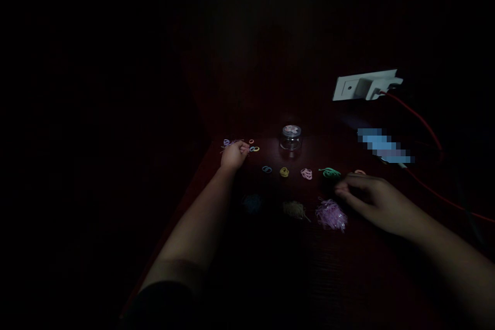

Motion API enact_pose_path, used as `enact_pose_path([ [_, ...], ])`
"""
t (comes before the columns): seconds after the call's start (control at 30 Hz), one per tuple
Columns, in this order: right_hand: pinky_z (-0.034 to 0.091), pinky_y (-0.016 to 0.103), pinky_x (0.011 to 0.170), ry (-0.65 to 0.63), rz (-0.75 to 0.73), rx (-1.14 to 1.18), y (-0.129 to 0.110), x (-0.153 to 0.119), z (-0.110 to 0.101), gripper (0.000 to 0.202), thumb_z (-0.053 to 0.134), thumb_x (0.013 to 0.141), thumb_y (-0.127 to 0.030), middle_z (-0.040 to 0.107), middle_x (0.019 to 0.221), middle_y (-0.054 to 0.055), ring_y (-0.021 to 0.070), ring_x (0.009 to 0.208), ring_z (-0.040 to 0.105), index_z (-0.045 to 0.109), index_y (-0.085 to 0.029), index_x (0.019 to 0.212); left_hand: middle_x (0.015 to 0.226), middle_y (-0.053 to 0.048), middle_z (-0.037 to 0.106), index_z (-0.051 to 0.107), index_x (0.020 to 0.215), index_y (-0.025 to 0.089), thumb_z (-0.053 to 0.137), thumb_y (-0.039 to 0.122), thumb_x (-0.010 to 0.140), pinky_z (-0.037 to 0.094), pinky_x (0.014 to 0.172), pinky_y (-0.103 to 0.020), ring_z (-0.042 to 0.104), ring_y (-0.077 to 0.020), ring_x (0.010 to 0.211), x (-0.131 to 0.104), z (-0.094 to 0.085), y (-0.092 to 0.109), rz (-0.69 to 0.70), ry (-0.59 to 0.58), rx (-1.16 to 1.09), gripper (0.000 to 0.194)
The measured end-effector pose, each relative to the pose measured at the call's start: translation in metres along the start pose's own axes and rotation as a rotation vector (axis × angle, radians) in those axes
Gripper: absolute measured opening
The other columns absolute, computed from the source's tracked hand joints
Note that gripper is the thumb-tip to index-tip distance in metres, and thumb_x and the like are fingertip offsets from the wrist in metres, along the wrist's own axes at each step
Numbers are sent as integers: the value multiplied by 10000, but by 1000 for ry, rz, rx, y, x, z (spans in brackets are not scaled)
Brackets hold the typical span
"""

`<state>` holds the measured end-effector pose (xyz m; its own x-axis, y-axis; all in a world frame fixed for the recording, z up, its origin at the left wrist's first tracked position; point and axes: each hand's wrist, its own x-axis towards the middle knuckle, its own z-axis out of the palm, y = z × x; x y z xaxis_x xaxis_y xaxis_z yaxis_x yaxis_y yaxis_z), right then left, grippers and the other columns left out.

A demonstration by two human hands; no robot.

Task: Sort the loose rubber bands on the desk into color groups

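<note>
The person's left hand (233,157) reaches to the far left of the dark table (266,242), and a blue band (252,149) lies at three o'clock from its fingertips, so close that contact cannot be told. A yellow band (257,149) sits just past it on the same line, and an orange band (251,141) lies at one o'clock. A mixed heap (227,142) spreads at nine to ten o'clock, partly hidden by the hand. The left hand is clearly the nearer one to all of these; the right hand (371,197) is well apart, at four o'clock.

The left fingers are drawn together in a pinch; whether a band is between them cannot be told. The right thumb and forefinger curve toward each other, and it is unclear whether they hold anything. Green bands (331,172) lie at eleven o'clock from the right fingertips, their long axis running roughly nine to three.

The blue and yellow bands look like small, thin rings, seemingly flat and without a marked long axis. The orange one is a similar small loop. The heap shows purplish strands, dim and tangled.
</note>
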<state>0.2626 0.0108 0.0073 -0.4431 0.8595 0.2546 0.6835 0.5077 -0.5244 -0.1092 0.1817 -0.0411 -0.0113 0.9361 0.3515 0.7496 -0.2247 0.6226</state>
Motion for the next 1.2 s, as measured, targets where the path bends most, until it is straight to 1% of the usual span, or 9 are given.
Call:
enact_pose_path([
  [0.13,474,385,762,-3,11,1,-1,1,-1,311,498,962,-461,670,794,42,206,747,620,631,-223,811,947,-17,771,715,971,212,632,216,874,534,822,-252,708,-152,846,-2,-6,-4,-31,54,15,128],
  [0.27,480,387,770,-1,10,9,0,1,-1,313,497,961,-461,681,804,46,210,754,629,639,-224,815,968,-41,773,718,975,217,621,228,868,527,812,-279,709,-180,864,-3,-16,-15,-134,126,88,145],
  [0.37,483,387,772,5,7,5,0,1,-1,316,500,960,-465,686,808,47,211,759,632,645,-225,814,979,-55,771,731,965,225,639,236,845,526,832,-313,704,-200,881,-3,-19,-19,-190,119,127,151],
  [0.43,482,382,756,5,1,2,-1,1,-1,321,500,959,-468,678,797,48,208,747,624,640,-224,807,1025,-61,764,749,974,242,654,257,836,519,891,-352,689,-227,960,-3,-18,-16,-159,110,178,169],
  [0.53,477,374,731,3,2,3,-2,1,-1,325,496,962,-469,667,784,48,203,732,613,632,-220,802,1183,-42,726,777,980,282,653,280,838,463,1031,-432,612,-269,1159,-5,-15,-6,-23,96,252,188],
  [0.63,470,373,731,5,4,4,-2,2,-1,323,501,961,-469,661,774,42,196,720,608,628,-219,800,1282,-10,678,785,1001,315,681,295,818,401,1109,-487,548,-285,1260,-7,-13,2,61,8,262,211],
  [0.77,463,377,755,13,-3,1,-3,1,-1,312,514,955,-465,656,763,31,190,712,603,625,-220,797,1316,-17,651,777,1076,329,678,280,823,382,1128,-503,529,-288,1288,-8,-12,5,58,-82,271,276],
  [1.0,458,376,759,23,4,-8,-7,3,-2,323,515,950,-461,647,743,32,190,702,599,623,-218,768,1277,-2,674,784,991,329,687,311,850,363,1144,-492,525,-272,1288,-6,-13,2,19,-76,270,172],
  [1.2,462,365,720,39,2,8,-7,2,-2,311,529,941,-457,655,746,35,192,697,603,638,-215,778,1253,-18,682,773,913,290,685,301,873,377,1126,-477,522,-269,1284,-7,-14,5,33,-74,263,97],
])
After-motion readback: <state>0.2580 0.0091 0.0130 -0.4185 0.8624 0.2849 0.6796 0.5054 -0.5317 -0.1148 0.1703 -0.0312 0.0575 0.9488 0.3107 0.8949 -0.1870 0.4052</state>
